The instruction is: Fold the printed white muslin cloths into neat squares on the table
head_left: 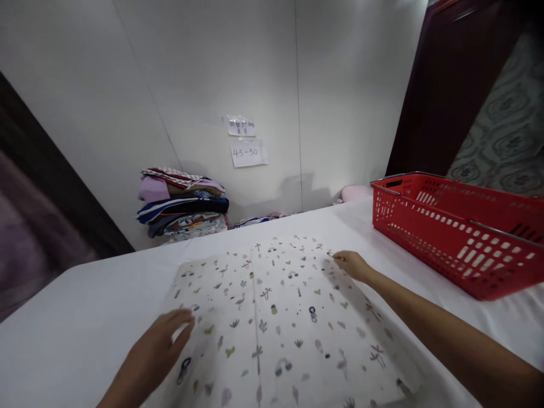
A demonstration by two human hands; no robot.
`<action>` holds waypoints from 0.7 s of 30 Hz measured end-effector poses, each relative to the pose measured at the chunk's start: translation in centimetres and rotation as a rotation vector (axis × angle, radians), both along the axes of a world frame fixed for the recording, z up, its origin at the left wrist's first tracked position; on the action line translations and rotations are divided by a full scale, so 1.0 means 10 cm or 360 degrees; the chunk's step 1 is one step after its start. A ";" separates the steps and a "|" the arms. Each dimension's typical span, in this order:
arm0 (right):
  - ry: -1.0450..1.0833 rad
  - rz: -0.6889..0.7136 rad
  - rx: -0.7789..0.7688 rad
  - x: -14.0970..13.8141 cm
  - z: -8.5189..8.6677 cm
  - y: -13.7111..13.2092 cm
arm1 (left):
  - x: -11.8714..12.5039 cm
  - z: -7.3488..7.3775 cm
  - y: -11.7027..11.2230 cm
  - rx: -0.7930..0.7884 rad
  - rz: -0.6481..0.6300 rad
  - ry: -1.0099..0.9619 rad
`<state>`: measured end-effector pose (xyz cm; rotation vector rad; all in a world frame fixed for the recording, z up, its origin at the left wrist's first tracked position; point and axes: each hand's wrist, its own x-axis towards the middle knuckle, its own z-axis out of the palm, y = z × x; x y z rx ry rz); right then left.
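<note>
A white cloth (278, 326) printed with small palms, flamingos, rainbows and leaves lies spread over the white-covered table in front of me. A crease runs down its middle. At its left side is my left hand (155, 348), thumb and fingers apart, with nothing visible between them. My right hand (352, 265) is at the far right edge of the cloth, its fingertips pinched together on that edge. The near end of the cloth runs out of view at the bottom.
A red plastic basket (446, 226) with metal handles stands on the table (106, 306) at the right. Beyond the far edge, a pile of folded fabrics (185, 201) rests against the wall. Two handwritten paper notes (249, 153) are stuck to the wall. A pink item (356, 193) sits behind the table.
</note>
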<state>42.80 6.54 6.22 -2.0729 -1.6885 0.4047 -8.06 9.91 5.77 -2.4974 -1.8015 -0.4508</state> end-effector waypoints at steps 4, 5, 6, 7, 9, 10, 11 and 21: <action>-0.0045 -0.0192 -0.0024 -0.01 -0.19 0.76 | 0.39 0.12 0.78 -0.0031 -0.0131 0.0078; -0.0061 -0.0232 -0.0043 0.00 -0.22 0.89 | 0.47 0.11 0.96 -0.0017 -0.0139 0.0118; -0.0078 -0.0260 -0.0062 0.01 -0.26 1.00 | 0.53 0.08 1.14 -0.0005 -0.0136 0.0158; -0.0099 -0.0276 -0.0079 0.01 -0.29 1.10 | 0.58 0.04 1.30 0.0000 -0.0129 0.0197; -0.0146 -0.0265 -0.0102 0.03 -0.34 1.24 | 0.65 -0.06 1.57 -0.0003 -0.0105 0.0279; -0.0172 -0.0246 -0.0108 0.03 -0.36 1.29 | 0.68 -0.12 1.68 -0.0015 -0.0101 0.0320; -0.0197 -0.0220 -0.0112 0.04 -0.39 1.34 | 0.70 -0.17 1.77 -0.0032 -0.0106 0.0355; -0.0278 -0.0090 -0.0073 0.19 -0.53 1.63 | 0.84 -0.36 2.10 -0.0085 -0.0052 0.0528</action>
